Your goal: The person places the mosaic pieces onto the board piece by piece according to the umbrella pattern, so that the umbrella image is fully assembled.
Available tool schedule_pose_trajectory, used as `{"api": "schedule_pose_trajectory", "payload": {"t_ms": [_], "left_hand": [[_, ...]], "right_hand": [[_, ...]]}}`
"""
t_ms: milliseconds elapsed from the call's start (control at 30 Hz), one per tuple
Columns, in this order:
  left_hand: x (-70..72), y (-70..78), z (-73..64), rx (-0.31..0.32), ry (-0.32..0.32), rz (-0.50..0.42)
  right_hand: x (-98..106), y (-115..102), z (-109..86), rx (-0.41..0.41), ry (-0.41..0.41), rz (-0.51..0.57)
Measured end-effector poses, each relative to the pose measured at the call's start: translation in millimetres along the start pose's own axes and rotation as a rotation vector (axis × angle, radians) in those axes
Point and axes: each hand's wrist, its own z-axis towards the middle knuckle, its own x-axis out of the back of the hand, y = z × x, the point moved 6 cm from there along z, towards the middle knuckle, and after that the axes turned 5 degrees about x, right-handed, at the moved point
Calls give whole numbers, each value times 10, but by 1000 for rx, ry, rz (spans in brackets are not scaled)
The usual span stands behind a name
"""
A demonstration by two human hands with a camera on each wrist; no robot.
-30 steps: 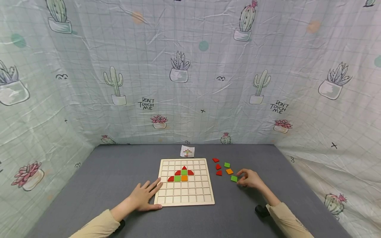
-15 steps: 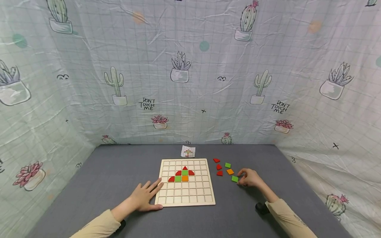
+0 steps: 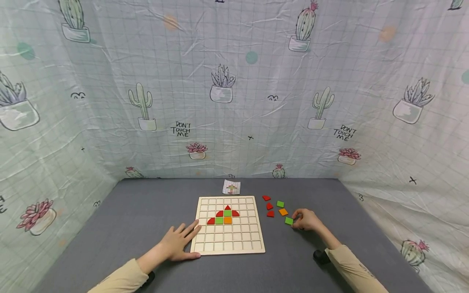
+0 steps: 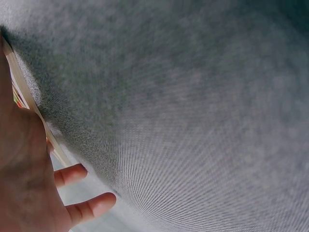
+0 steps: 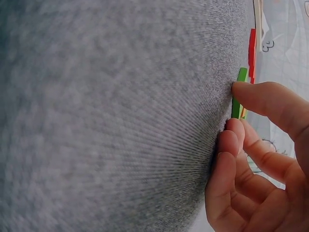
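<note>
Spread across the left edge of a wooden grid board is my left hand, fingers straight; in the left wrist view the palm covers most of the board. Red, green and orange tiles fill several cells in the board's upper middle. To the right of it, my right hand bends its thumb and index finger at the edge of a green square tile lying on the table. In the right wrist view the thumb overlaps this green tile, and the index fingertip meets its end.
Loose beside the board lie several red pieces, an orange square and another green square. Behind the board is a small printed card with a coloured pattern. A cactus-print curtain surrounds the grey table.
My right hand has drawn slightly closer to the green square tile, its fingertips nearing the tile's edge. The left hand stays on the board. The head view has shifted a little.
</note>
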Motion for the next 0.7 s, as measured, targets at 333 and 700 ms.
{"api": "schedule_pose_trajectory", "payload": {"t_ms": [333, 700], "left_hand": [[16, 9, -14, 1, -1, 0], [30, 17, -17, -4, 10, -2]], "right_hand": [[-17, 44, 25, 14, -7, 23], [-22, -48, -10, 55, -62, 123]]}}
